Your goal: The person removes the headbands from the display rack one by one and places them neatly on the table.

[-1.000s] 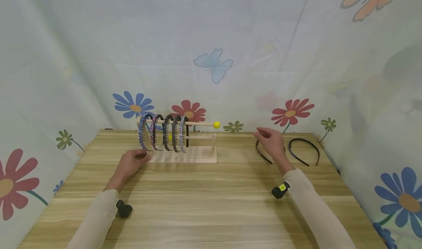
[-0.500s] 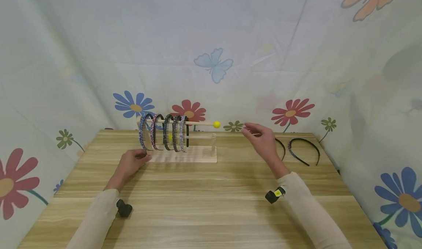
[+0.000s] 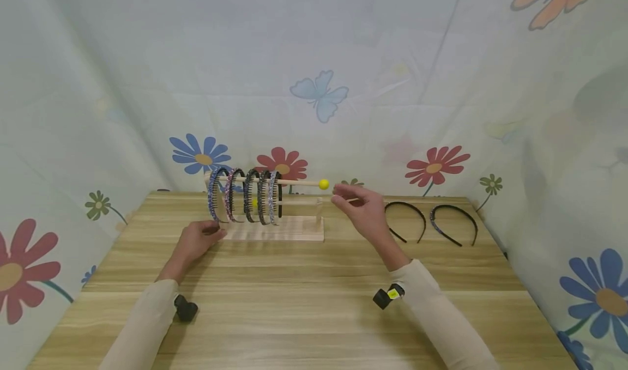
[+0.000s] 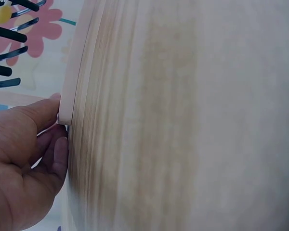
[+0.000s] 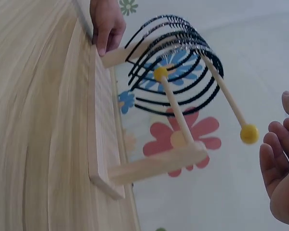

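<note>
A wooden display stand [image 3: 301,229] stands towards the table's back. Several toothed, glittery headbands, among them a blue one [image 3: 212,195] and a silver one [image 3: 271,198], hang in a row on its upper rod. My left hand [image 3: 192,243] grips the left end of the stand's base, thumb against its edge in the left wrist view [image 4: 24,159]. Beside the yellow ball [image 3: 324,184] tipping the rod, my right hand [image 3: 364,209] hovers with relaxed, slightly bent fingers and holds nothing. In the right wrist view a gap shows between that ball [image 5: 249,134] and the fingers [image 5: 274,149].
Two dark headbands, one nearer [image 3: 423,217] and one farther right [image 3: 433,220], lie flat on the wooden table [image 3: 294,304]. The stand's lower rod has its own yellow ball [image 5: 160,73]. A flower-print cloth [image 3: 382,59] hangs behind the table.
My right hand has moved left, from above the nearer loose headband to beside the rod's yellow ball, uncovering that headband. The left hand has stayed at the base.
</note>
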### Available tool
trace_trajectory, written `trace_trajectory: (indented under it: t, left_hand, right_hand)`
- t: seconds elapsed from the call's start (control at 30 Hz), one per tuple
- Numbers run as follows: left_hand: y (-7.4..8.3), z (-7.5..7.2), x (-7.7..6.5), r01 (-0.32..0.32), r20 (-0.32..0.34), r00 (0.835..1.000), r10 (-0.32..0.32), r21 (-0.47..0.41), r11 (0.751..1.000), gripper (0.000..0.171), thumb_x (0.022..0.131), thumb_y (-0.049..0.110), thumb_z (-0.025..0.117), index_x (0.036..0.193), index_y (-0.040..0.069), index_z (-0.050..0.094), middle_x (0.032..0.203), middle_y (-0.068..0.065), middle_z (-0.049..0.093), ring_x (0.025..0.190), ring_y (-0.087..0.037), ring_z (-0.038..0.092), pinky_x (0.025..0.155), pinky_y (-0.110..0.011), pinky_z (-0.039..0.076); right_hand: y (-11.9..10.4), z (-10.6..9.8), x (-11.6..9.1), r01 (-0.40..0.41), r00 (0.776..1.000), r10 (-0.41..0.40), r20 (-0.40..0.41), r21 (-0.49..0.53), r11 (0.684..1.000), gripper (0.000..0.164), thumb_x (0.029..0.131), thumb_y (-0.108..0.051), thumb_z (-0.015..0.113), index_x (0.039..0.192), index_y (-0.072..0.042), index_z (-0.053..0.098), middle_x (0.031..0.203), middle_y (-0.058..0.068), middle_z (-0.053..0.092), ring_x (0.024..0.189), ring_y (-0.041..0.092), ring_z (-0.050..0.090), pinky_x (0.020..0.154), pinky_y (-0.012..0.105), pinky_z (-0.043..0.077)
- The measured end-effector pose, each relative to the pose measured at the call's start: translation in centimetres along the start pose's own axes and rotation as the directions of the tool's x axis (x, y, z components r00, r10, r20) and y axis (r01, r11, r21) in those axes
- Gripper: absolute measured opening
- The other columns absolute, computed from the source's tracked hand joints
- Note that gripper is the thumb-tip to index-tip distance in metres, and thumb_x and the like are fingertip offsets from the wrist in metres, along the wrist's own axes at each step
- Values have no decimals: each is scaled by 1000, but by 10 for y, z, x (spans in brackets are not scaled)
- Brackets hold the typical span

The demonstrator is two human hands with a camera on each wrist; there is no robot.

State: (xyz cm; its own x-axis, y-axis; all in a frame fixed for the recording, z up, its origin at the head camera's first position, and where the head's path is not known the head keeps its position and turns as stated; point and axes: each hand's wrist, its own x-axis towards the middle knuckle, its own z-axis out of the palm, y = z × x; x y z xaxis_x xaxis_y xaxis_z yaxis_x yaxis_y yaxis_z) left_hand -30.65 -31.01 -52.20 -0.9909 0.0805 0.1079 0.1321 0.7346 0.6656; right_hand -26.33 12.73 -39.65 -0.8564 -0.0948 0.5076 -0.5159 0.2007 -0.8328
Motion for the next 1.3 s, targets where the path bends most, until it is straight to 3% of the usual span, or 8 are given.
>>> trace_trajectory:
  t: [0.1, 0.33, 0.57, 0.73, 1.1, 1.3]
  left_hand:
    - [1, 0, 0, -3, -1, 1000, 3, 1, 1000, 39, 99, 25, 69, 123, -7, 69, 120, -26, 71, 113, -43, 67, 96, -56, 53]
    - [1, 0, -1, -12, -7, 1000, 12, 1, 1000, 38, 99, 24, 70, 122, -6, 70, 119, -25, 71, 113, -42, 67, 94, -56, 53]
    - [1, 0, 0, -7, -4, 1000, 7, 0, 1000, 38, 100, 25, 69, 123, -6, 69, 119, -25, 71, 113, -42, 67, 94, -56, 53]
    - [2, 0, -1, -4, -7, 1000, 4, 2, 1000, 39, 99, 25, 70, 123, -6, 69, 119, -25, 71, 113, -43, 67, 93, -56, 54]
    - [3, 0, -1, 3, -7, 1000, -3, -9, 1000, 39, 100, 26, 69, 123, -5, 69, 121, -25, 70, 113, -42, 67, 94, -55, 54]
    - [3, 2, -1, 7, -4, 1000, -7, -8, 1000, 41, 100, 28, 69, 123, -5, 69, 121, -24, 70, 114, -42, 67, 94, -55, 54]
  right_hand:
    - [-9, 12, -1, 3, 1000, -3, 21, 4, 1000, 28, 92, -3, 75, 118, 6, 72, 106, 24, 74, 95, 30, 70, 78, 24, 58]
    - [16, 41, 3, -30, 999, 29, 38, 14, 999, 30, 93, -12, 77, 122, -4, 74, 109, 14, 76, 96, 22, 72, 80, 25, 58]
    - [21, 67, 2, -16, 997, 13, 71, 47, 999, 30, 92, -24, 79, 119, -10, 77, 107, 7, 78, 96, 20, 72, 82, 39, 60]
    - [26, 84, 1, -38, 994, 33, 100, 47, 998, 32, 91, -28, 80, 119, -13, 77, 107, 1, 78, 96, 14, 71, 82, 42, 60]
    - [29, 110, 3, -92, 986, 90, 143, 3, 996, 36, 91, -32, 80, 121, -12, 75, 109, -1, 78, 93, 12, 70, 79, 29, 59]
    - [28, 118, 5, -119, 980, 117, 158, -2, 993, 37, 92, -33, 79, 123, -14, 75, 109, 0, 78, 95, 11, 70, 79, 28, 58]
